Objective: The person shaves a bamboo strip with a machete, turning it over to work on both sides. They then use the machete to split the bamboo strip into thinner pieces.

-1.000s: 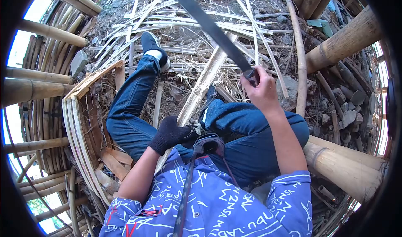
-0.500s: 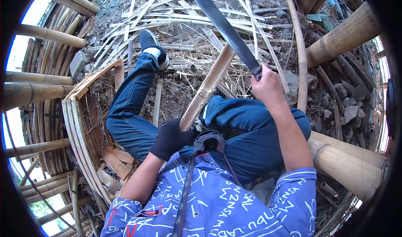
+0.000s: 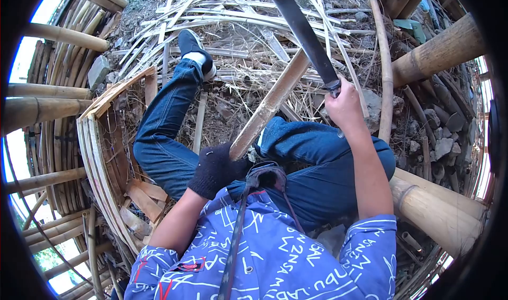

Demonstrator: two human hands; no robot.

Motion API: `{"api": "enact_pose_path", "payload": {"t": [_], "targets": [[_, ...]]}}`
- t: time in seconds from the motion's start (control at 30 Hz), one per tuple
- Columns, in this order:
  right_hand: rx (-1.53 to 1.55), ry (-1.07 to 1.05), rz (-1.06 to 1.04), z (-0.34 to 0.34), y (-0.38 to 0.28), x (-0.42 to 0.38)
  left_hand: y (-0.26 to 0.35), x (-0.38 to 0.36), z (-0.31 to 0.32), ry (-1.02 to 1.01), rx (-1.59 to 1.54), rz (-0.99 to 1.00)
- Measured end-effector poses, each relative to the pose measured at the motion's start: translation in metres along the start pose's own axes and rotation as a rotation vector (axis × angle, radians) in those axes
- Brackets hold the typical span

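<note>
Slanting from near left to far right, the split bamboo strip (image 3: 270, 106) is passing left of the bent right leg (image 3: 323, 149). The left hand (image 3: 216, 168), in a dark knit glove, is closing its fingers round the near end. The bare right hand (image 3: 346, 106) is curling tightly round the handle of the machete (image 3: 301, 27). Risk, judging: knit slipping, strip twisting, blade glancing toward that leg. Shirt (image 3: 264, 263) is showing "NSA"; other lettering is breaking across folds.

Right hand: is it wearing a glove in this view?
No, the right hand gripping the long knife is bare; the dark glove is on the left hand.
</note>
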State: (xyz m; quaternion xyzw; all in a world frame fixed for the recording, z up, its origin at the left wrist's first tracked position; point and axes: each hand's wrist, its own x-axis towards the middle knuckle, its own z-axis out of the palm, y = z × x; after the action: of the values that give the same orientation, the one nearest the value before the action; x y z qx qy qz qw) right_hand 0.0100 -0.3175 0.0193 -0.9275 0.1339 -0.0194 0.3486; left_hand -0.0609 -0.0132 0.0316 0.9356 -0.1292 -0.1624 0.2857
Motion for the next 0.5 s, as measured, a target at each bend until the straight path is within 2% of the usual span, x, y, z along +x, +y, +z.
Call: {"api": "enact_pose_path", "payload": {"t": [0.1,0.2,0.4,0.5], "targets": [[-0.111,-0.056,0.011,0.009,0.011,-0.008,0.002,-0.004,0.003,-0.045,0.052,-0.041],[-0.052,-0.108,-0.053,0.025,0.019,-0.013,-0.006,-0.01,0.006,-0.058,0.045,-0.039],[-0.061,-0.189,-0.047,0.033,0.008,-0.013,-0.021,-0.02,0.013,-0.035,0.109,-0.112],[-0.067,-0.218,0.019,0.031,0.006,-0.015,-0.021,-0.017,0.013,-0.06,0.056,-0.094]]}}
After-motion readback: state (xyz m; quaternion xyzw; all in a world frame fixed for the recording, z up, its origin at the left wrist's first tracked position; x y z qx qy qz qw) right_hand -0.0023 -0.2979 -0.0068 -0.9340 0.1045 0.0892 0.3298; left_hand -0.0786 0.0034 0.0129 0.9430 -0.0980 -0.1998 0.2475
